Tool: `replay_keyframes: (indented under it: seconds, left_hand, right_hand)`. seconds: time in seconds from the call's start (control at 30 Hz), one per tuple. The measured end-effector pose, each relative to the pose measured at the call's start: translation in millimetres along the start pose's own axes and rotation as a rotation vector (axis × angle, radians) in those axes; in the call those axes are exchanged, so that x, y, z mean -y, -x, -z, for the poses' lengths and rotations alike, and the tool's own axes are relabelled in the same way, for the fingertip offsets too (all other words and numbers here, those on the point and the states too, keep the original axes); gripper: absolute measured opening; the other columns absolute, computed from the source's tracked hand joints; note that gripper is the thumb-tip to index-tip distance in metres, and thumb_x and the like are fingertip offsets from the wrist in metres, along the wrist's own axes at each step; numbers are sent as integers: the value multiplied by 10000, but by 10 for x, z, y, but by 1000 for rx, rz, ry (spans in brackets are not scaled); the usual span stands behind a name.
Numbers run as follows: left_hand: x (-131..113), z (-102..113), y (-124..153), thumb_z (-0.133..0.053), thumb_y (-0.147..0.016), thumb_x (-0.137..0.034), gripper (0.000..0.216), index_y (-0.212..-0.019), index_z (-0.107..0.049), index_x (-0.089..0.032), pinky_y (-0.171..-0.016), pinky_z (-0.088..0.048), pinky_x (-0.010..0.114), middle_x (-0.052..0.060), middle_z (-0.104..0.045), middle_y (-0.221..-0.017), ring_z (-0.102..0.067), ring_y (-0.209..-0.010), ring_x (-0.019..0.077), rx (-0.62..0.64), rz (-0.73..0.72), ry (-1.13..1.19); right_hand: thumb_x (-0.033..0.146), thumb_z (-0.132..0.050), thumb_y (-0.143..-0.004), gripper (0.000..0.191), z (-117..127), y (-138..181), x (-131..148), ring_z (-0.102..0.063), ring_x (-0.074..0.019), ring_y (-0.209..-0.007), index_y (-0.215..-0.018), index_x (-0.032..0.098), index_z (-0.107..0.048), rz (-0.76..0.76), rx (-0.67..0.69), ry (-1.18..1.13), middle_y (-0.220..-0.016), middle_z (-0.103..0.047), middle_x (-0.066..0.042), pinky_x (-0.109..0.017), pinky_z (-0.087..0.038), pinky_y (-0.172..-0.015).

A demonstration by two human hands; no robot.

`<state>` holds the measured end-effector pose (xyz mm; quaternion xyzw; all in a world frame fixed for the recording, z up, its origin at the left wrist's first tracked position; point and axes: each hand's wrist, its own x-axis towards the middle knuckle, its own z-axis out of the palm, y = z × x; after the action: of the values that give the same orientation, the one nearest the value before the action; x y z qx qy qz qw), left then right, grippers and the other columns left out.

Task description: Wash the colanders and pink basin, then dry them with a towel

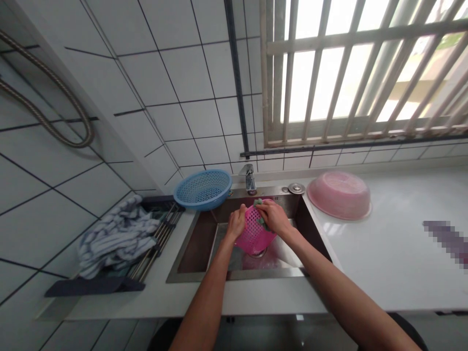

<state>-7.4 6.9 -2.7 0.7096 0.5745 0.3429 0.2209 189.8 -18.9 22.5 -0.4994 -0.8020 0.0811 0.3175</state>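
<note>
- Watching remotely, I see the left hand (237, 222) gripping the edge of a pink, perforated plastic basket (253, 235), tilted between both hands over a rectangular steel sink (263, 274).
- The right hand (275, 217) closes on a crumpled green cloth (262, 222) against the basket.
- I judge the basket light, fairly stiff, slippery if wet; the rim offers the surest hold.

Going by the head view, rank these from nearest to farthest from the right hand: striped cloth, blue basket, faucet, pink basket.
1. Pink basket: right at the right hand, over the sink.
2. Faucet: sink's back edge, slightly left.
3. Blue basket: farther left, sink's back-left corner.
4. Striped cloth: far left, on the rack.
</note>
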Motion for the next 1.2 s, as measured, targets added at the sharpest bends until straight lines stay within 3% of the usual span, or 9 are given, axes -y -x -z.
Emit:
replay_keyframes:
  seconds: [0.17,0.37,0.47,0.6,0.73,0.8,1.0,1.1,1.2]
  left_hand:
    - [46,-30,-23,-236,-1057,-616,709,-774,-719,-183,-806,-468,333,151,-770,-887,-714,-909,278,-16,9,-46]
    - [35,43,-23,-309,-1024,-667,701,-741,-696,-156,-652,-377,286,54,-672,-700,-616,-697,208,-18,-43,-16]
    - [35,60,-29,-380,-1009,-654,650,-824,-742,-147,-658,-368,277,49,-693,-741,-613,-726,209,-31,-45,14]
    - [60,70,-35,-399,-1015,-604,588,-878,-764,-165,-675,-366,282,76,-726,-799,-636,-761,224,-53,-29,10]
    - [74,107,-34,-375,-1018,-609,609,-782,-716,-163,-624,-315,272,58,-679,-720,-593,-689,196,-106,2,7]
    - [62,123,-35,-364,-1018,-610,615,-747,-691,-165,-620,-303,269,47,-653,-694,-576,-675,188,-119,16,-3]
    - [0,131,-44,-345,-1009,-624,626,-694,-637,-169,-614,-285,272,29,-583,-643,-552,-673,186,-117,22,-17]
    - [7,130,-39,-350,-1001,-643,631,-685,-624,-170,-605,-276,274,17,-553,-623,-526,-654,176,-117,29,-13]
    - [41,130,-34,-361,-995,-647,631,-665,-612,-171,-603,-283,272,9,-545,-619,-513,-643,167,-118,22,0]
  right_hand:
    - [235,-554,-1028,259,-119,-7,235,-657,-211,-874,-1059,194,-808,165,101,32,-903,-722,-88,-290,-453,-825]
    - [259,-565,-1024,273,90,-20,-268,-692,-218,-906,-1146,227,-807,-147,0,35,-1018,-751,-97,-289,-491,-827]
    - [233,-585,-1012,262,146,-16,-376,-702,-219,-922,-1149,217,-807,-160,-12,-28,-1030,-763,-92,-292,-501,-852]
    - [230,-586,-1018,250,-4,36,-46,-701,-198,-965,-1144,215,-801,72,36,-148,-1060,-771,-82,-275,-491,-903]
    - [246,-598,-1020,226,-136,97,265,-696,-178,-927,-1099,229,-809,238,170,-152,-1040,-771,-70,-245,-480,-866]
    - [268,-601,-1021,229,-98,90,225,-697,-180,-925,-1122,244,-805,212,163,-110,-1038,-771,-68,-243,-475,-857]
    - [255,-614,-990,238,141,-10,-258,-704,-188,-844,-1126,223,-805,-105,-71,-93,-993,-779,-66,-258,-488,-818]
    - [177,-622,-944,227,85,6,-201,-704,-173,-817,-1071,209,-806,-55,-68,-172,-957,-790,-47,-247,-487,-812]
    - [144,-626,-920,231,-55,75,88,-706,-167,-849,-1047,218,-805,107,53,-170,-971,-795,-46,-236,-476,-817]
